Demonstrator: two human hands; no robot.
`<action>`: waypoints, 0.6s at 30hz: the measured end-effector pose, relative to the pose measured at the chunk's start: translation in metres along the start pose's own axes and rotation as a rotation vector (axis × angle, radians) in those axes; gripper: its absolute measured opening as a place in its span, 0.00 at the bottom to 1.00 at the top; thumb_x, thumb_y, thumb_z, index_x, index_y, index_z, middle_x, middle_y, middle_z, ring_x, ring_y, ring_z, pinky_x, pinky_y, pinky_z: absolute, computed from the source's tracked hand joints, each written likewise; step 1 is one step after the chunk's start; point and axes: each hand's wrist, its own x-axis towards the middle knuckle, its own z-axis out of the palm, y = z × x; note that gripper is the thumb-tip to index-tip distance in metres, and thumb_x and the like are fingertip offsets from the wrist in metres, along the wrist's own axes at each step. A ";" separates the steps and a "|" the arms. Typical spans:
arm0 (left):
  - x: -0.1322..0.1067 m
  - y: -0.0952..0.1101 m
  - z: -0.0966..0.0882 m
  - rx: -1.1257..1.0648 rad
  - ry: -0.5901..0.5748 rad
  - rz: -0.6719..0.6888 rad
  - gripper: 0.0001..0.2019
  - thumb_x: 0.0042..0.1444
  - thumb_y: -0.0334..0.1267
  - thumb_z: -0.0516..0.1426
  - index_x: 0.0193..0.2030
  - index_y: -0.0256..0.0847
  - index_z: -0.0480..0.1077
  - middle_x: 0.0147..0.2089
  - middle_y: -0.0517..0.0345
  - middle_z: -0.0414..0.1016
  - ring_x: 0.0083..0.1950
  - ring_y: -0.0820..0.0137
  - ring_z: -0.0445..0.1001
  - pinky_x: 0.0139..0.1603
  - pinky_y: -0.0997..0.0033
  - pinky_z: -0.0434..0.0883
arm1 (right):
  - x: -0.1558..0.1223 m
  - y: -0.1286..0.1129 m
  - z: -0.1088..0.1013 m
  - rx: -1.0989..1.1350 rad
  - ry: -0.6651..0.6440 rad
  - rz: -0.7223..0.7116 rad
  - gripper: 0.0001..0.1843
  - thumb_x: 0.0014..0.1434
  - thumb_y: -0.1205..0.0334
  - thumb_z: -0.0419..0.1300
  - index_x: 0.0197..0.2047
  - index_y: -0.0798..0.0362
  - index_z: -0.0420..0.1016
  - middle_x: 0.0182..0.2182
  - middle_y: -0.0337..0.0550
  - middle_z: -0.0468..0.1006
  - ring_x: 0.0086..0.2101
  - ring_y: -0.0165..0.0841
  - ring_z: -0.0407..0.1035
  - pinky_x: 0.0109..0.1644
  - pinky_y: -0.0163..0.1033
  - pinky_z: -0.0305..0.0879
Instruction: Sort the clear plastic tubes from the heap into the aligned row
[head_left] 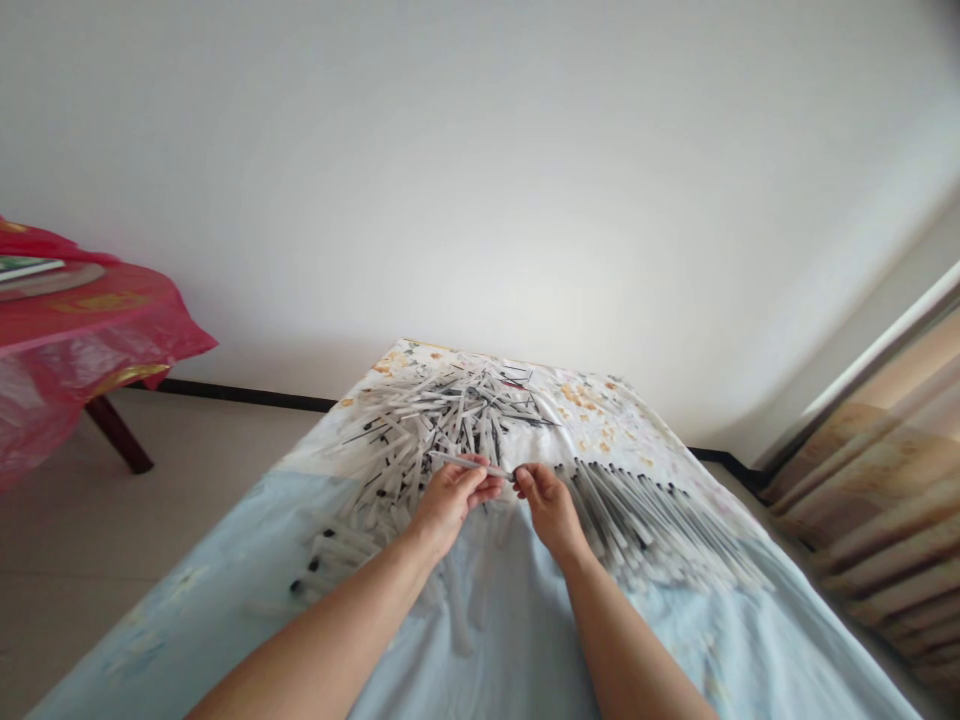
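Note:
My left hand (450, 497) is closed around a thin clear pen (469, 463) that points up and to the left. My right hand (549, 505) pinches at the pen's near end, where the two hands meet. Both hands hover over a table covered with a pale blue and floral cloth (225, 560). A loose heap of clear pens (442, 415) lies just beyond my hands. To the right, a row of pens with black tips (645, 515) lies side by side.
A few more pens (330, 560) lie scattered at the left of the cloth. A table under a red plastic cover (67, 330) stands at far left. A white wall fills the back, and a beige curtain (885, 480) hangs at right.

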 end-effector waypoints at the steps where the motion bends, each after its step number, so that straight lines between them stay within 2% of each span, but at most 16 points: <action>1: 0.000 0.000 0.000 -0.005 0.003 0.001 0.09 0.45 0.33 0.59 0.34 0.35 0.67 0.31 0.52 0.76 0.33 0.68 0.75 0.40 0.66 0.70 | 0.000 -0.001 0.000 0.001 -0.005 -0.006 0.17 0.54 0.49 0.51 0.32 0.55 0.68 0.24 0.41 0.71 0.28 0.31 0.64 0.33 0.35 0.62; 6: 0.001 0.002 -0.002 -0.016 0.003 -0.005 0.08 0.45 0.33 0.59 0.34 0.35 0.67 0.30 0.53 0.76 0.34 0.69 0.75 0.41 0.66 0.70 | -0.002 -0.006 0.001 0.037 -0.054 -0.026 0.16 0.53 0.49 0.53 0.34 0.55 0.68 0.26 0.41 0.71 0.26 0.30 0.63 0.31 0.34 0.61; 13: 0.002 -0.001 -0.003 0.002 -0.029 0.008 0.09 0.45 0.33 0.59 0.35 0.35 0.67 0.30 0.54 0.76 0.35 0.68 0.75 0.43 0.64 0.70 | -0.005 -0.004 0.007 -0.050 -0.051 -0.006 0.20 0.56 0.47 0.46 0.27 0.54 0.67 0.23 0.41 0.71 0.26 0.31 0.64 0.31 0.34 0.60; 18: 0.003 -0.001 -0.006 0.030 -0.003 0.011 0.10 0.46 0.34 0.59 0.35 0.34 0.66 0.31 0.52 0.76 0.34 0.68 0.75 0.41 0.65 0.70 | -0.005 -0.002 0.007 -0.092 -0.044 0.002 0.19 0.56 0.47 0.48 0.29 0.54 0.68 0.24 0.41 0.72 0.27 0.32 0.64 0.31 0.34 0.59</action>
